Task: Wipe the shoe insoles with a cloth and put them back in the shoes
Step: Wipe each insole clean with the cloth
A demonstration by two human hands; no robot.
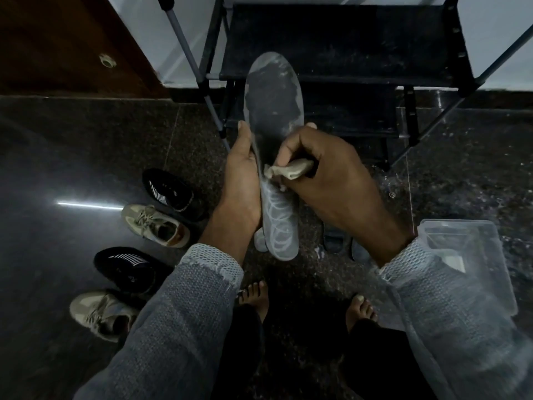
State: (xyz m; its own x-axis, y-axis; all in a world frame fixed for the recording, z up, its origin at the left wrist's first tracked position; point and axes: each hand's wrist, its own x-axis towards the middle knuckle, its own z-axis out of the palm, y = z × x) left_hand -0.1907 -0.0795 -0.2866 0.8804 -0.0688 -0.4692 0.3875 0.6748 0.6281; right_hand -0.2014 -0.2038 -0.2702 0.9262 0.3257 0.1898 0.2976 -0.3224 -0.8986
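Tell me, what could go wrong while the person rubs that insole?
1. The left hand grips the insole only along one edge, so a hard rub from the cloth in the right hand might bend it or knock it loose.
2. The floor near the plastic tub seems wet, and the bare feet could slip.
3. The black shoes and tan shoes lie mixed, so the insole might go into the wrong one.

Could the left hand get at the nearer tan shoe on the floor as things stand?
Probably not yet: the left hand grips the insole that the right hand wipes with the cloth. The tan shoe lies uncovered on its side, so the path looks free once the insole is released.
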